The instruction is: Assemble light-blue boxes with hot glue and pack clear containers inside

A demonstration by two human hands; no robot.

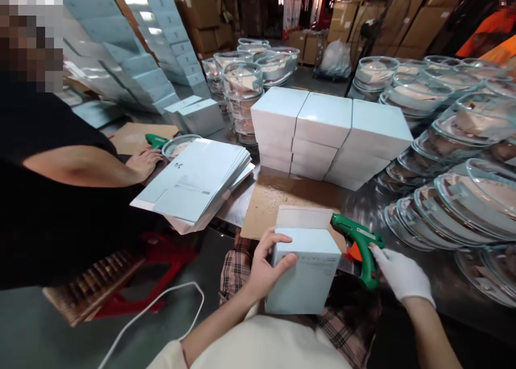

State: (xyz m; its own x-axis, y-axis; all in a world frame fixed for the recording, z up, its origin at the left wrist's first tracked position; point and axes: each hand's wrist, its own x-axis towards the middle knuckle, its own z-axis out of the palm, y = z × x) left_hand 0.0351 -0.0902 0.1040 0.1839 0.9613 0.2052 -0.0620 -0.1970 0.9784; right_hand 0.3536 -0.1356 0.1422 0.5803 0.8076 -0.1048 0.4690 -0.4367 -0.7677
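My left hand [266, 267], bare, grips the left side of a pale blue box [306, 272] held over my lap, its top flap standing open. My right hand [401, 275] wears a white glove and holds a green glue gun [358, 243] by the handle, with the nozzle pointing at the box's upper right corner. A brown cardboard sheet [278, 194] lies on the table just beyond the box.
Closed blue boxes [326, 135] are stacked behind the cardboard. Flat box blanks [197, 178] lie to the left. Glass bowls [463, 197] crowd the right side and the back. A co-worker's arm [92, 167] reaches in at left near another green glue gun [155, 140]. A white cable [161, 302] hangs below.
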